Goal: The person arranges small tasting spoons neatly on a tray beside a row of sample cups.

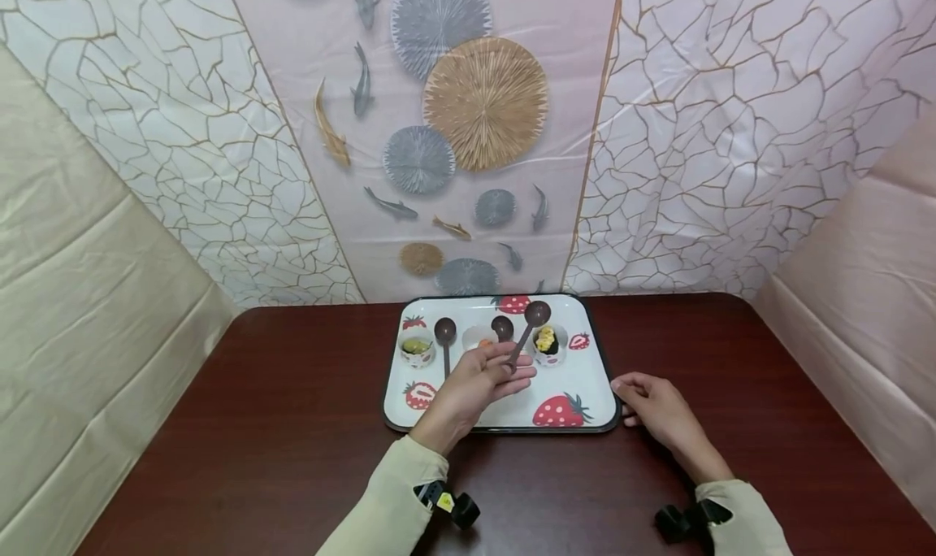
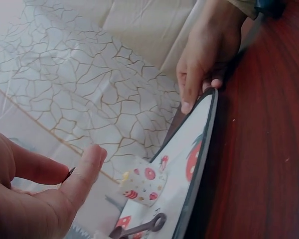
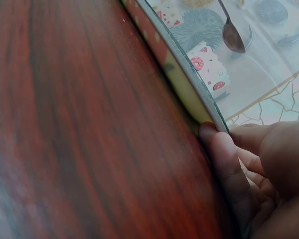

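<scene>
My left hand (image 1: 474,384), palm turned up, pinches the handle of a dark brown spoon (image 1: 537,313) by its end. The spoon's bowl points away from me, raised over the tray and overlapping the right paper cup (image 1: 548,351), which holds something yellow and black. At the front right corner of the white strawberry-print tray (image 1: 595,377), my right hand (image 1: 661,410) grips the dark rim (image 3: 189,64) between thumb and fingers. Another brown spoon (image 1: 502,327) lies behind my left fingers, its handle partly hidden.
On the tray's left stand a paper cup (image 1: 417,348) with green contents and a brown spoon (image 1: 445,331) lying beside it. A middle cup (image 1: 477,336) with something orange is half covered by my hand. Patterned cloth (image 1: 468,215) hangs behind the dark red table (image 1: 292,426).
</scene>
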Available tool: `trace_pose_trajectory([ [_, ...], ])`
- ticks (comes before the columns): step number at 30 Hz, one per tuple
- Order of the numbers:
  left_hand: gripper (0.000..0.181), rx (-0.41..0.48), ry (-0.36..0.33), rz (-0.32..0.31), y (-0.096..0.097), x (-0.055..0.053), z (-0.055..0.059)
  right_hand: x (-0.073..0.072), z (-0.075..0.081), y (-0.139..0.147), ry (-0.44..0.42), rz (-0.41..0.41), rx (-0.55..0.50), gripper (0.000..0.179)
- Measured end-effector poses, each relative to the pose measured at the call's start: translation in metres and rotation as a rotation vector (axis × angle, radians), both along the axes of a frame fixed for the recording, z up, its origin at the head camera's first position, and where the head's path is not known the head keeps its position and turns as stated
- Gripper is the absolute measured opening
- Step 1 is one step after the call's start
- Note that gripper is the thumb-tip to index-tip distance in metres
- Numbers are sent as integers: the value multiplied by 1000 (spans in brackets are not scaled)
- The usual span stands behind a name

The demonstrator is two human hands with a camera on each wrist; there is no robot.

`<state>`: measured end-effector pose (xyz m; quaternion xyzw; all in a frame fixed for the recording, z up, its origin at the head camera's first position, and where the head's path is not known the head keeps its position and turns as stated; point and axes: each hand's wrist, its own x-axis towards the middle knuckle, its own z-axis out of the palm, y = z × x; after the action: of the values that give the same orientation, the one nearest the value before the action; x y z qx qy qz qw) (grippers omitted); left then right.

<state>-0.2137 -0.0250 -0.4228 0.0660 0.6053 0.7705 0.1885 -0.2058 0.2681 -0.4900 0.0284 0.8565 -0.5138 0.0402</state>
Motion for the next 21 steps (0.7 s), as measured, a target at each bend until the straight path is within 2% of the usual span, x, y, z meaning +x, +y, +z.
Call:
trace_pose_trajectory([
  [6, 42, 27, -2, -1, 10, -1, -2, 0, 1, 2, 2, 1, -13, 34],
  [15, 41, 18, 47, -15, 21, -1, -6, 2, 0, 1, -11, -14, 16, 35],
  [21, 38, 37, 12, -9, 36, -1, -10, 2, 1, 3, -13, -15, 18, 36],
])
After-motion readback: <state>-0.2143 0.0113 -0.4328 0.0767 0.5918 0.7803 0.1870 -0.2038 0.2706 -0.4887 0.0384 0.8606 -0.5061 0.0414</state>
